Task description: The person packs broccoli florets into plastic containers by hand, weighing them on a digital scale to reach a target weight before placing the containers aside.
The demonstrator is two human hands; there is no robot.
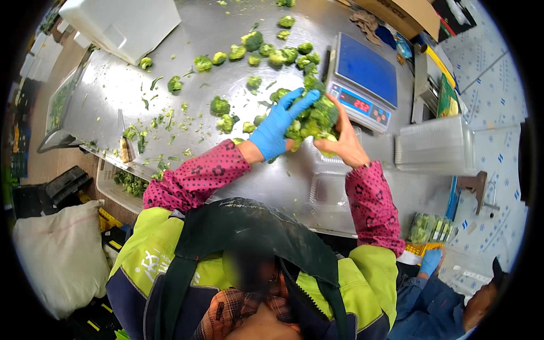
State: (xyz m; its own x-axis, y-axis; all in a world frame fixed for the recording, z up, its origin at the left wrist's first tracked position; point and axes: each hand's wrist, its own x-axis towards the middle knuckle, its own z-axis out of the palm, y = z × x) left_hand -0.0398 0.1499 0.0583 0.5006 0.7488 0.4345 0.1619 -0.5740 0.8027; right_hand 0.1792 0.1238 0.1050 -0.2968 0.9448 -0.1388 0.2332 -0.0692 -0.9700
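My left hand, in a blue glove, and my bare right hand press a cluster of broccoli florets between them, just in front of the scale. The left fingers reach over its far side, and the right fingers curve round its right edge. A transparent plastic tray lies open on the steel table, partly below my hands. More loose broccoli florets are scattered beyond and left of my left hand. The blue-topped digital scale stands beyond my right hand.
A stack of transparent trays stands at right, and a white box at far left. A knife lies among trimmings near the left edge. A crate of broccoli sits below. A co-worker's blue-gloved hand is near packed broccoli.
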